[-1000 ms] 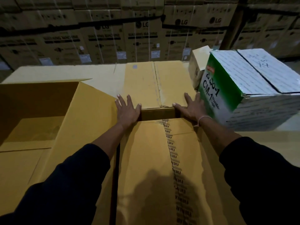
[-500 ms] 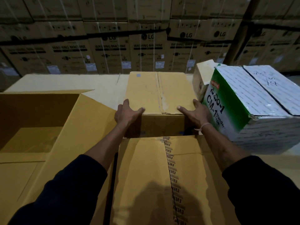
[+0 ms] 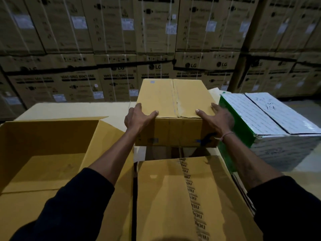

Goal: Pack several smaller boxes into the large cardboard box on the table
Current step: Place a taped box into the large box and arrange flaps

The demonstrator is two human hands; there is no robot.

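Observation:
A plain brown taped box (image 3: 175, 108) is held up off the table between both hands. My left hand (image 3: 137, 117) grips its near left corner, thumb across the top edge. My right hand (image 3: 217, 119) grips its near right corner the same way. The large cardboard box (image 3: 43, 171) stands open at the left, its flaps up and its inside showing only a bare floor. A second closed brown box (image 3: 165, 197) with printed tape lies right in front of me, below the held box.
A green and white carton (image 3: 271, 129) stands at the right, close to my right hand. A small pale box (image 3: 214, 92) peeks out behind it. The pale table top (image 3: 78, 110) stretches behind the open box. Stacked washing machine cartons (image 3: 121, 49) wall off the back.
Both hands went from lying flat on the brown box to gripping its near corners. The box has come up off the table and toward me.

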